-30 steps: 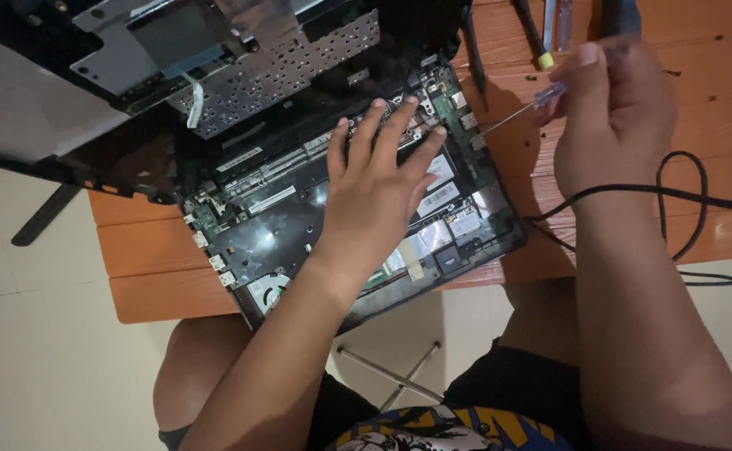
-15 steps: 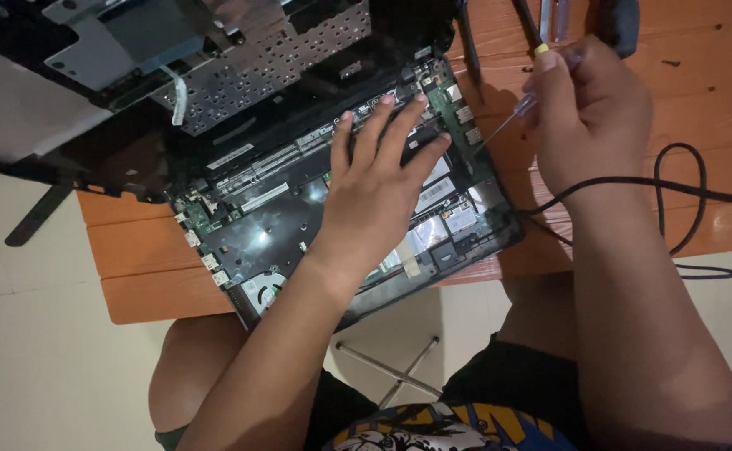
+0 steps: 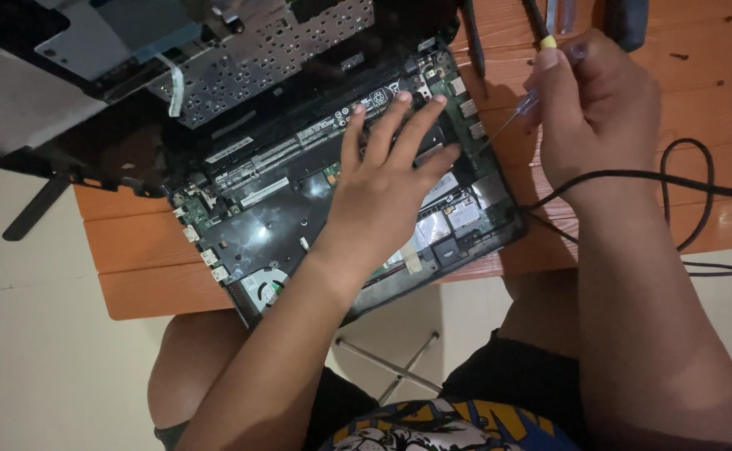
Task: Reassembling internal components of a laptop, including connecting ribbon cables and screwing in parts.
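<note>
Screwdriver [image 3: 523,107] pinched in closed right hand [image 3: 600,117] slants tip-first toward eight o'clock at the laptop [image 3: 299,209], where left hand [image 3: 383,192] lies flat, empty.

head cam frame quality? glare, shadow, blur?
Head view: dim and warm overall; small glare spots on the opened laptop base and the glossy wooden table; top-left lid area in deep shadow; left hand sharp, screwdriver in right hand slightly soft.
</note>
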